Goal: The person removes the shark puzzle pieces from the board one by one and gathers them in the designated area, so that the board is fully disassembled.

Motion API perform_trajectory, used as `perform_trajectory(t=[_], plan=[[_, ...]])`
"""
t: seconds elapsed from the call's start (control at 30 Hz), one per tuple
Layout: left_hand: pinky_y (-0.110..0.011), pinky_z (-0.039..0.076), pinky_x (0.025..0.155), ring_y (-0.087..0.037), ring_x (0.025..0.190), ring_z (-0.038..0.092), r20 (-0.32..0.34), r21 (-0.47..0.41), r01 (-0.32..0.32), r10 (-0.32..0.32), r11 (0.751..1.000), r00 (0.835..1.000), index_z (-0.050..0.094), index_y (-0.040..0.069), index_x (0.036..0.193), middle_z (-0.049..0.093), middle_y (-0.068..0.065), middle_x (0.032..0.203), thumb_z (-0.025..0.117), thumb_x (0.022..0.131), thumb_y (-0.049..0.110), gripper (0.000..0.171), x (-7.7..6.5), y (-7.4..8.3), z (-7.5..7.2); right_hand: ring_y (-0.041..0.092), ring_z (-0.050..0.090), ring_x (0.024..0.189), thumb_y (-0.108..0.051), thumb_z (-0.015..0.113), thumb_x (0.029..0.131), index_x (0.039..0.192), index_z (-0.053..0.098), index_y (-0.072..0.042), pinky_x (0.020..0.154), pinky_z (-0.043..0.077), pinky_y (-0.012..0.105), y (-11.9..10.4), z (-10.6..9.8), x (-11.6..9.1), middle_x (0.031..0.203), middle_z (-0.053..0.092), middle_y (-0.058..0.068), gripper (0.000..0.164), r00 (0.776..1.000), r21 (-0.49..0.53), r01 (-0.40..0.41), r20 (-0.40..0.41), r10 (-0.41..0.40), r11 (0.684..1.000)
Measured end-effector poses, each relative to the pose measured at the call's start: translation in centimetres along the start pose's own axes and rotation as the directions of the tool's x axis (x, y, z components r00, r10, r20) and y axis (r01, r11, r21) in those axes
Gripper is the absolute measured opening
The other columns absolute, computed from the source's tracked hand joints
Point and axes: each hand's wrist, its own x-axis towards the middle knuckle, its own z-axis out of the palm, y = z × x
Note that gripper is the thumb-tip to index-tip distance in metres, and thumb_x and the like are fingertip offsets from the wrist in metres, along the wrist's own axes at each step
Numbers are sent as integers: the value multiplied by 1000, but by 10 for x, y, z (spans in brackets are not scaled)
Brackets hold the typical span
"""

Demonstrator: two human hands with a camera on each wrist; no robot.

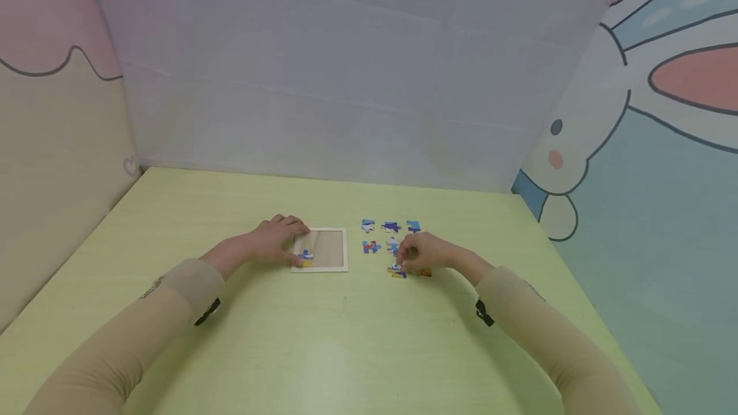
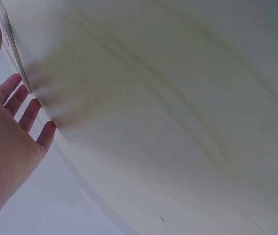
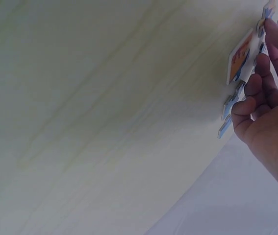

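Note:
A shallow wooden puzzle frame (image 1: 345,250) lies on the table, with one jigsaw piece (image 1: 305,261) in its lower left corner. My left hand (image 1: 275,240) rests at the frame's left side, fingers by the top corner and thumb at the bottom corner. In the left wrist view its fingers are spread and touch the table beside the frame. My right hand (image 1: 429,251) pinches a yellow and blue puzzle piece (image 1: 396,271) between thumb and forefinger. Its other fingers are curled above an orange piece (image 3: 240,56), and partly hide the pieces around it.
More puzzle pieces lie right of the frame: a white and blue one (image 1: 368,226), a dark blue one (image 1: 391,227), a blue one (image 1: 413,226) and a red and blue one (image 1: 371,247). The pale table (image 1: 323,338) meets walls at the back and sides.

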Motion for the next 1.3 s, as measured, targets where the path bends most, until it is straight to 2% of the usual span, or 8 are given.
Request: perform_trajectory(t=[0.17,0.33,0.57,0.73,1.0,1.13,1.3], plan=[[-62,35,96,-37,128,35,33,23,-31,31,999,999,42,12,141,38,-12,145,72,68,63,94,0,-5,0,12,48,83,-23,72,84,90,64,-21,74,43,27,-4,-2,-1,91,58,-8,11,1000,-9,12,-18,-12,1000],[-60,35,97,-36,127,35,36,14,-36,35,999,999,42,12,141,38,-11,145,75,66,62,96,-2,-5,-2,13,48,77,-20,70,86,94,63,-17,67,43,27,-16,-7,1,90,59,-4,12,996,-3,73,-42,-73,997],[-61,34,98,-36,128,35,33,21,-45,44,999,998,42,12,141,38,-10,145,75,66,63,97,-3,-4,-4,25,52,87,-18,69,87,101,63,-9,74,43,31,-39,-11,12,95,59,6,18,991,36,128,-53,-126,991],[-65,30,99,-38,130,33,34,17,-40,39,999,999,42,13,142,38,-10,145,74,66,64,97,-2,-5,-3,32,51,90,-18,70,86,100,65,-7,74,41,31,-54,-11,25,96,58,12,18,983,56,175,-73,-171,983],[-66,29,99,-37,131,32,44,-3,-32,33,999,998,41,12,142,37,-11,147,76,67,60,96,-4,-4,-4,31,50,88,-19,70,86,108,63,-7,71,40,29,-75,-5,49,97,58,11,26,970,34,229,-89,-226,973],[-65,30,99,-35,129,33,43,-1,-33,33,999,999,41,12,142,37,-10,146,75,67,61,96,-3,-4,-4,28,51,87,-21,72,84,109,63,-9,71,40,27,-83,2,63,96,58,7,29,972,20,217,-96,-214,976],[-64,31,98,-35,129,33,41,10,-37,37,999,998,40,13,142,37,-9,146,73,67,63,96,-2,-5,-4,19,50,86,-21,73,83,108,65,-12,73,42,25,-91,14,80,96,59,2,28,978,34,187,-100,-183,982]])
